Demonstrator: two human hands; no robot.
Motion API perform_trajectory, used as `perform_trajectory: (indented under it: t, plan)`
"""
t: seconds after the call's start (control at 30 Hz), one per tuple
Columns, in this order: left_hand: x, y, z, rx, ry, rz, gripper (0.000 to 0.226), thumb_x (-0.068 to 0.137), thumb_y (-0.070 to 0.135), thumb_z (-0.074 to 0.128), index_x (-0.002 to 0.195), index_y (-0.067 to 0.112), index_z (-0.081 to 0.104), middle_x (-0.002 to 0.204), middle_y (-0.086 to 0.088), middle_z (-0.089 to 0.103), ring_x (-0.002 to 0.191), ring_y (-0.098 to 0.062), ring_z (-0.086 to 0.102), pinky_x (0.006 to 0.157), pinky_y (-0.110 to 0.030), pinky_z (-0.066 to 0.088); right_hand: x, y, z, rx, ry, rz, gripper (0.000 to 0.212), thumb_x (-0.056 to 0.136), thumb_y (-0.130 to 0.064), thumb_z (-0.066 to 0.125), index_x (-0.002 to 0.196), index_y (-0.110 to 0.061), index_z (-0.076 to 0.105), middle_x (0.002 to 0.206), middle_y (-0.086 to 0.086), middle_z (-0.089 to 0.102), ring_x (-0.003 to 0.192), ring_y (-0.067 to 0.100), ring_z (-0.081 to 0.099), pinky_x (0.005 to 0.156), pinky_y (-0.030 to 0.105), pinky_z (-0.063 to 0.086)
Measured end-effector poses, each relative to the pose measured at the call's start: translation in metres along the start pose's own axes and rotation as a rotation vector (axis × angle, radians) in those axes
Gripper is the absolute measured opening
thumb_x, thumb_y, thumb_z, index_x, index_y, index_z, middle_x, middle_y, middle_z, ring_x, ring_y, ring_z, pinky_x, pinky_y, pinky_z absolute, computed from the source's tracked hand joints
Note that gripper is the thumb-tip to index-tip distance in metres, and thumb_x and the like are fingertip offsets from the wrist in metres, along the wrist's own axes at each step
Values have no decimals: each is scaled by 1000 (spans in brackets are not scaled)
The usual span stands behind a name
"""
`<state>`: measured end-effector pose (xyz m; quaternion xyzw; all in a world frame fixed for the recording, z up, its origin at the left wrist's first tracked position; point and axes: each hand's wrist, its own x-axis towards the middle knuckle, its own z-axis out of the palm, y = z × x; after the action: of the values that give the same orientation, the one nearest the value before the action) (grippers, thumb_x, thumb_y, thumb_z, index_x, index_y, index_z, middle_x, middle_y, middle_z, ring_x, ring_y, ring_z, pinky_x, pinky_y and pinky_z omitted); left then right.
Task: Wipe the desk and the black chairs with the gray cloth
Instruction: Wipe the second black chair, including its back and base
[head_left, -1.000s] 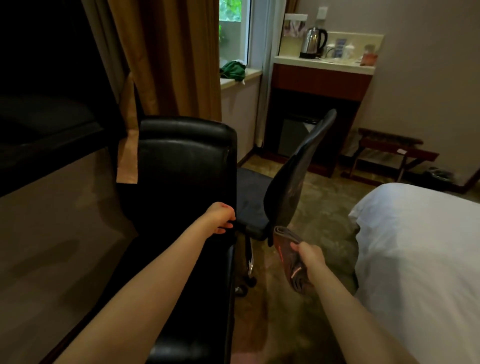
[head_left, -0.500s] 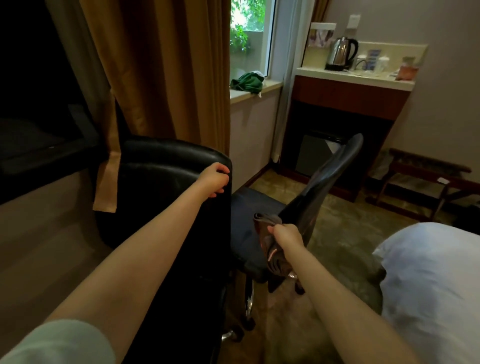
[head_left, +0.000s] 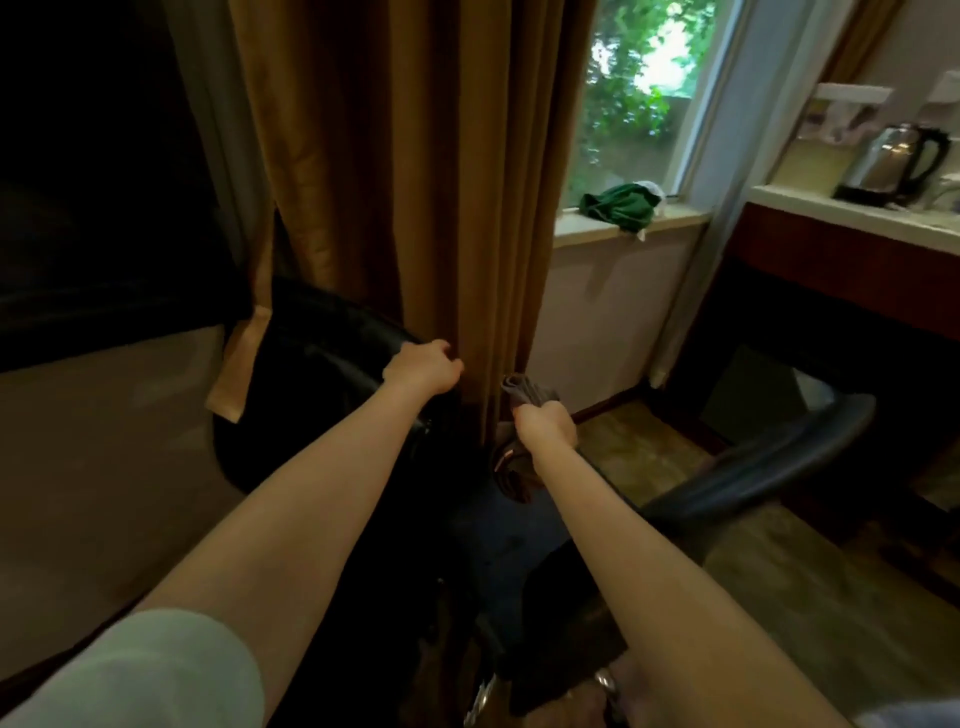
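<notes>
A black leather chair (head_left: 317, 358) stands at left centre, its backrest top against a brown curtain. My left hand (head_left: 423, 366) grips the top right edge of that backrest. My right hand (head_left: 545, 423) holds the folded gray cloth (head_left: 524, 395), which sticks up above the fist and hangs below it. The cloth is over the dark seat (head_left: 498, 551) of a second black chair, whose curved backrest (head_left: 769, 457) runs to the right. The desk (head_left: 78, 441) is the pale surface at left.
A brown curtain (head_left: 415, 182) hangs just behind both hands. A window sill carries a green cloth (head_left: 618, 205). At right, a dark cabinet counter (head_left: 852, 234) holds a steel kettle (head_left: 888, 163). Chair casters (head_left: 483, 696) show at the bottom. Carpet floor lies right.
The view has swung up and left, and the bed has left the frame. My left hand slid up to the leather backrest's top edge. My right hand carried the cloth up over the second chair's seat.
</notes>
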<state>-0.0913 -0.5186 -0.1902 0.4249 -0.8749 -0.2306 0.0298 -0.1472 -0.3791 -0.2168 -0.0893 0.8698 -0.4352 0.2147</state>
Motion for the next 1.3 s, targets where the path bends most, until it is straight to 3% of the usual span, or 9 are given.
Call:
perform_trajectory:
  t: [0.2,0.43,0.53,0.63,0.77,0.9,1.1,1.2,1.3]
  plan:
    - [10,15,19,122,153,-145,44,94,45,41,132,23,35,130,-14,42,108,-31,52,69,-32,40,40,-19,-11,-105,-113,-103,31,95,-21,43,120,-5,54,116,13,59,98,28,58,67,29,42]
    - [-10,21,33,207,239,-80,50,89,46,49,131,19,39,120,-12,51,103,-29,56,72,-33,43,53,-22,-6,-159,-198,-140,28,95,-24,44,112,-7,59,108,12,63,83,25,58,62,30,44]
    - [-31,18,40,147,236,16,40,87,44,52,118,20,45,109,-8,54,97,-26,57,76,-34,46,48,-28,-5,-204,-207,-184,29,95,-22,44,114,-6,59,111,13,62,92,28,59,67,29,43]
    - [-52,10,32,63,182,85,35,85,45,56,112,24,47,100,-2,52,91,-22,56,74,-33,46,43,-30,-9,-215,-195,-205,30,96,-22,44,116,-6,58,112,13,62,98,29,60,66,29,42]
    - [-87,2,32,32,87,171,33,86,45,57,113,28,49,99,4,50,82,-15,51,68,-29,41,31,-17,-18,-240,-194,-199,32,96,-23,44,120,-5,56,113,14,61,83,26,54,65,30,41]
    - [-127,-9,34,10,15,247,28,85,42,58,110,32,49,103,6,52,81,-13,52,67,-27,40,7,-2,-28,-240,-204,-218,32,97,-22,44,121,-4,55,104,13,59,81,25,51,67,29,40]
    - [-202,-23,23,83,-97,300,23,86,34,58,108,31,51,76,17,44,71,-7,49,64,-25,39,-36,20,-46,-204,-180,-235,32,97,-21,44,121,-2,53,108,15,58,90,31,56,68,30,40]
    - [-245,-34,15,108,-166,273,21,85,30,59,104,33,51,76,11,49,75,-14,53,69,-31,44,-59,34,-55,-174,-138,-268,27,96,-19,43,113,-3,57,90,10,52,76,25,50,66,31,40]
    - [-282,-47,2,111,-269,176,18,83,29,60,97,38,53,78,9,51,77,-14,53,78,-36,46,-77,49,-60,-166,-98,-306,25,95,-17,43,107,-3,59,86,8,52,69,23,49,59,29,38]
